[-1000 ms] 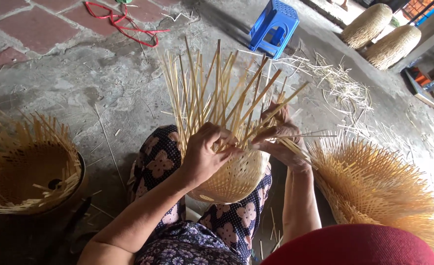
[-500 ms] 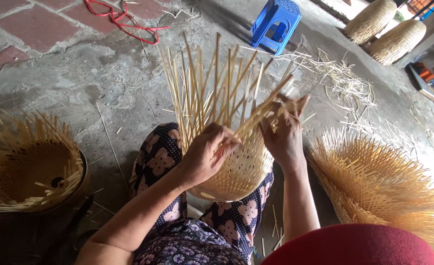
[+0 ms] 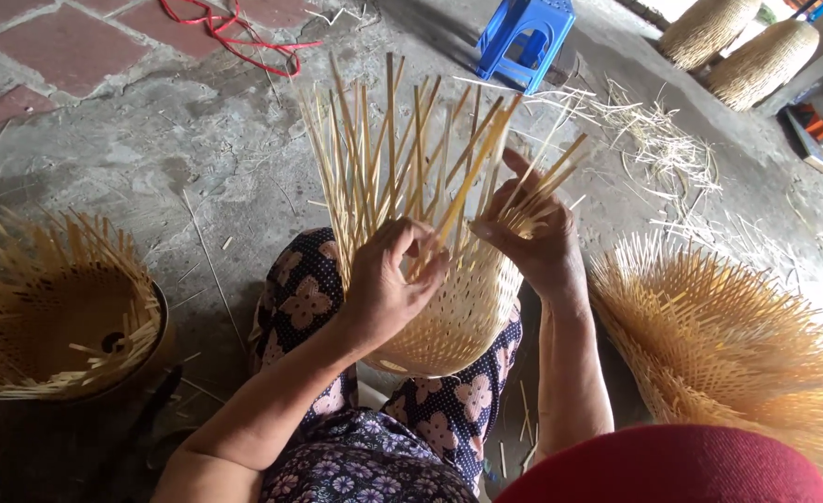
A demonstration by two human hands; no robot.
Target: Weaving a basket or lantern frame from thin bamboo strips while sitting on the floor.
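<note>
— Rough grey concrete floor (image 3: 151, 168) under everything, brick at the far left edge. What's the grip?

— Left hand (image 3: 384, 289) is closed, thumb and fingers pinching one bamboo strip at the rim of the half-woven basket (image 3: 458, 307) on the knees. Right hand (image 3: 537, 242) is cupped on the far side of that rim, fingers pressed against the upright strips (image 3: 402, 149); whether it pinches one I cannot tell.

— Changed since half a second ago?

— I see the right hand lower and curled in on the rim, and the slanted strip it held now lies tighter across the uprights. I judge one weave pass is being seated.

— Around it?

— Unfinished basket (image 3: 48, 307) at nine o'clock, a splayed one (image 3: 728, 345) at three, blue stool (image 3: 523, 37) at twelve, red cord (image 3: 244, 33) at eleven.
</note>
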